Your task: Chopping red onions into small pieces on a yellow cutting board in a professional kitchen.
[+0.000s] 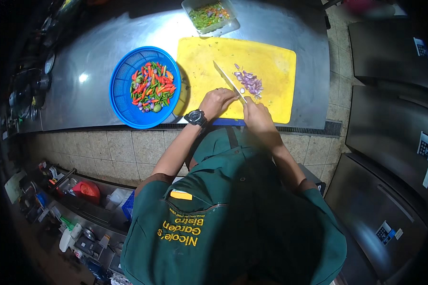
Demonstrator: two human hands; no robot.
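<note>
My right hand point(258, 112) grips the handle of a kitchen knife point(225, 76), its blade slanting up and left over a yellow cutting board point(199, 71). Close against the blade, the bent fingers of my left hand point(219, 101) rest on the board; whatever they may hold is hidden. To the right of the blade lies a pile of sliced purple shallots point(250, 83), with a pale piece point(242, 90) beside the knife. Left of the board, a blue plastic colander point(118, 85) holds red and green chillies point(153, 83), small shallots and a few round green vegetables.
A clear plastic container point(232, 19) of chopped vegetables stands beyond the board on the steel table point(82, 103). The colander's rim overhangs the table's near edge. Steel refrigerators point(388, 117) line the right side. Behind me, a counter holds a red plastic container point(86, 191) and other kitchenware.
</note>
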